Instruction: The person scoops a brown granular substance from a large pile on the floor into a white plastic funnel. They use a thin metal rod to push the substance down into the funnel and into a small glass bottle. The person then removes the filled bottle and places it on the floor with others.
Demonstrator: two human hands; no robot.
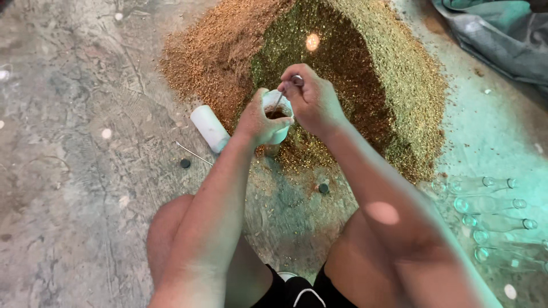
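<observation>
L hand point(260, 121) wrapped around white cup point(278, 117), R hand point(311, 100) pinching metal rod point(279, 98) dipped inside cup, grain pile point(342, 74) just behind cup, white bottle point(209, 128) lying left of cup

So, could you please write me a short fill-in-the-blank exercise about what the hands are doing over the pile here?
1. The left hand holds a small white ____ that has brown material inside.
2. The right hand pokes a thin metal ____ into the cup's mouth.
3. Left of the cup, a white bottle lies on its ____.
4. At the right, clear glass bottles lie in a ____.

Missing words: cup; rod; side; row
</observation>
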